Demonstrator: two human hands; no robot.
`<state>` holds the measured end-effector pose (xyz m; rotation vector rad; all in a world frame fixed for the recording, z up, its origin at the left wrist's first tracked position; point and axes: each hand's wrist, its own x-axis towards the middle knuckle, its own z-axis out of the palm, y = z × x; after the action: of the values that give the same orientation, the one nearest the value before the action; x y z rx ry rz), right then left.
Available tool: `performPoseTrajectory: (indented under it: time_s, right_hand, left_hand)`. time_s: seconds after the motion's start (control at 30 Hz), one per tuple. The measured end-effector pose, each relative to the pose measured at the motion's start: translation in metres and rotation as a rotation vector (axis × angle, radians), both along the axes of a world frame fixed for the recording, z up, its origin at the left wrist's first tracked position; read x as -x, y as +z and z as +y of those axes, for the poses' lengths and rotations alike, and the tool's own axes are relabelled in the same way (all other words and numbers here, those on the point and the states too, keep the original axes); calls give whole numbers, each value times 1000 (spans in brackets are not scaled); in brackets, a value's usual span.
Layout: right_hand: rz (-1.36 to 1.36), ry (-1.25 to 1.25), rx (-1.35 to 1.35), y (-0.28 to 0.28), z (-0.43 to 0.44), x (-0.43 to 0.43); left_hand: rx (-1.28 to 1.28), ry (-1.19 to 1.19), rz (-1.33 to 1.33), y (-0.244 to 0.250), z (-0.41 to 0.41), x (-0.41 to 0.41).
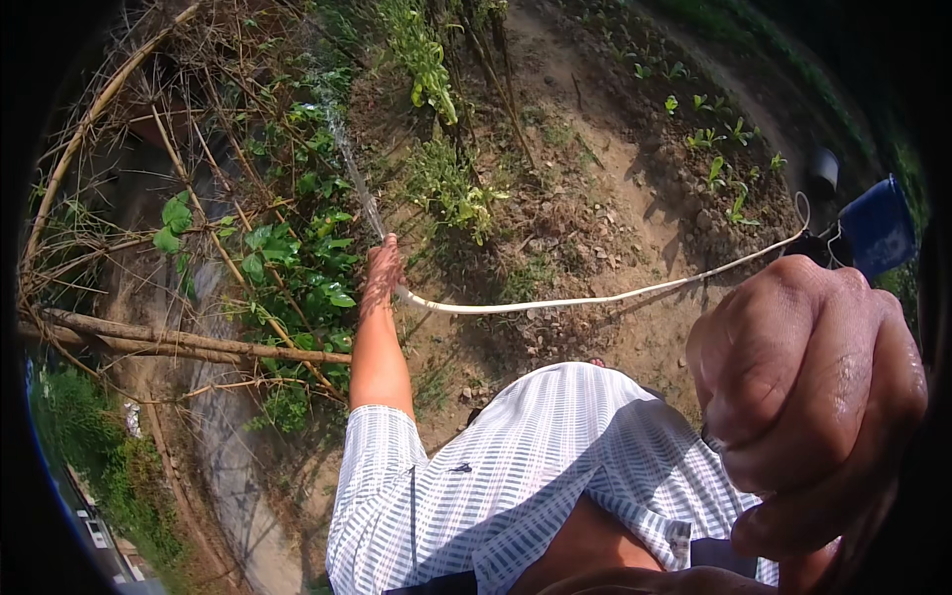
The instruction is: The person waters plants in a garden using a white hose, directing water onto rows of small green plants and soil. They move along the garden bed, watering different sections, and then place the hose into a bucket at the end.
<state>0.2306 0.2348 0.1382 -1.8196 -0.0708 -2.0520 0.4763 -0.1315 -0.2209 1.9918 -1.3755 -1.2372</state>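
My left hand [384, 266] is closed around the end of a pale hose [520, 308], with the arm stretched out ahead. A jet of water [355, 172] leaves the hose end and sprays over leafy green vines [327, 238]. The hose runs right across bare soil towards a blue plastic container [879, 227]. My right hand [803, 409] is raised close to the camera at the right, its fingers curled and its skin wet. Nothing shows in it, but its palm side is hidden.
A fence of bamboo poles [186, 346] and dry thorny branches [111, 186] stands at the left, beside a paved path [245, 476]. Tall leafy plants [454, 186] grow ahead. Seedlings [718, 171] fill a bed at the upper right, near a grey container [823, 171].
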Motion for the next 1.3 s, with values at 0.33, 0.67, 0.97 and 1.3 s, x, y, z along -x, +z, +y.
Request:
performPoseTrajectory:
  time_s: [0.33,0.67,0.97,1.3]
  right_hand:
    - [-28,-53,-1,-6,-1,-3]
    - [0,-56,-2,-6,-3,1]
    - [27,-55,-10,-6,-5,7]
    - [276,-145,-67,-18,-20,30]
  left_hand:
    - [-57,-6,284,8,-8,3]
    - [-38,10,253,21,-9,18]
    - [-46,4,242,26,-11,24]
    - [-31,-41,249,11,-32,34]
